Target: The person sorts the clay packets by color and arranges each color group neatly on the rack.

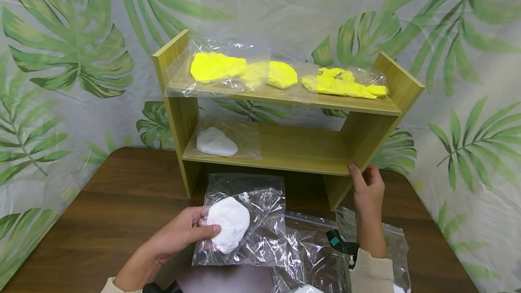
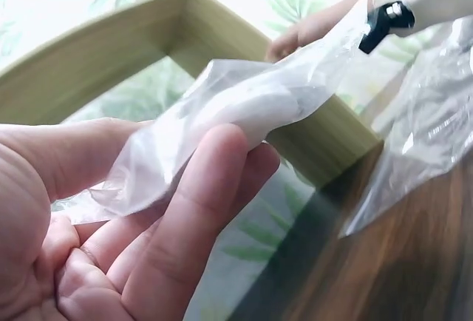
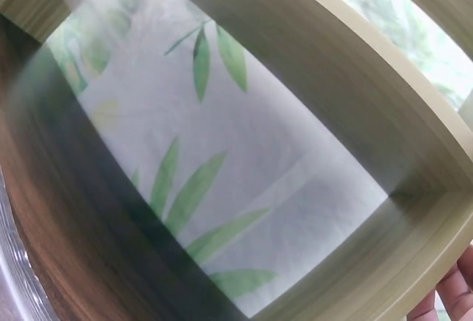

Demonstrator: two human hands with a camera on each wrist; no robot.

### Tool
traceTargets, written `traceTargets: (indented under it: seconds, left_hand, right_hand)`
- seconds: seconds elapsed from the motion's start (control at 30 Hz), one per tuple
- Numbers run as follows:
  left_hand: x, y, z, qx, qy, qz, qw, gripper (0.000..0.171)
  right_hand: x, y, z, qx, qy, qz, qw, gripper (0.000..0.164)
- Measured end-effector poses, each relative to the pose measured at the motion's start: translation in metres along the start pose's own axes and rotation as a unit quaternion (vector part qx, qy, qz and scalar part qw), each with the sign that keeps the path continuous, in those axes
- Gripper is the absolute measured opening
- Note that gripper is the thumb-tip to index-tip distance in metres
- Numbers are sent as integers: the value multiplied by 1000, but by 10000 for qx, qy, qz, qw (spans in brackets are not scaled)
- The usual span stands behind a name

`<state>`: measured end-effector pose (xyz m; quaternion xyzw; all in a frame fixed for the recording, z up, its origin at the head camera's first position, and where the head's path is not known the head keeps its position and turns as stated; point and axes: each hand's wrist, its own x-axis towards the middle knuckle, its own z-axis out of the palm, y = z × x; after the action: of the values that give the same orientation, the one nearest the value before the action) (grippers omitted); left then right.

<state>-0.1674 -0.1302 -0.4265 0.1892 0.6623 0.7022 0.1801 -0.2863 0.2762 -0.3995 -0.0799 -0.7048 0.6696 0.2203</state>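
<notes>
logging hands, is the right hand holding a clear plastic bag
No, the right hand grips the light wooden shelf unit, while the left hand holds a clear plastic bag with a round white lump.

On my right wrist feed, the wooden shelf (image 3: 303, 62) frames leaf-printed cloth (image 3: 251, 158) at mid-frame. I see fingers (image 3: 454, 290) beside its edge at lower right, dark bench (image 3: 70, 217) along the left, and clear plastic (image 3: 18, 284) at lower left.
</notes>
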Motion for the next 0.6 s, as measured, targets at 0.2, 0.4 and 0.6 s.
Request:
traceTargets:
  seconds: [0.2,0.4,0.6]
  left_hand:
    - [-3,12,9,-109,-156,139,9997,36]
    - [-7,20,16,-425,-564,445,9965,31]
    - [-11,25,20,-673,-948,833,9897,29]
  right_hand:
    - [-1,-1,1,7,60,-48,10000,20]
    - [-3,-3,2,8,91,-116,9999,20]
    - [-3,-2,2,3,112,-105,9999,19]
